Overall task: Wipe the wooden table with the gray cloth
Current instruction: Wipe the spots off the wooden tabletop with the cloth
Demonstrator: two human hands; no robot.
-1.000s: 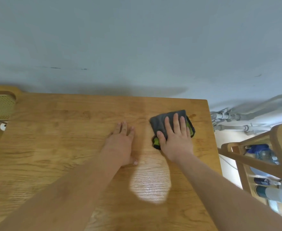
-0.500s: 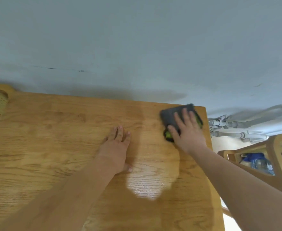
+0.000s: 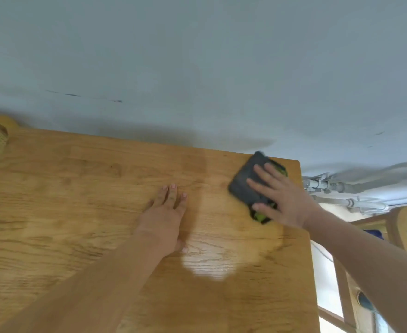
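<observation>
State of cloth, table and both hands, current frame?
Folded gray cloth with green edging: flat on table, near far right corner, under right hand.
Wooden table: glossy patch near middle; wet or glare, cannot tell.
Right hand: fingers straight, pressing the cloth.
Left hand: flat on bare wood, holding nothing.

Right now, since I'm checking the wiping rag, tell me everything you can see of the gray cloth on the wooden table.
The gray cloth is a dark gray folded rag with bright green showing at its edges. It lies flat, angled, near the far right corner of the wooden table. The right hand presses it with straight, spread fingers.
</observation>
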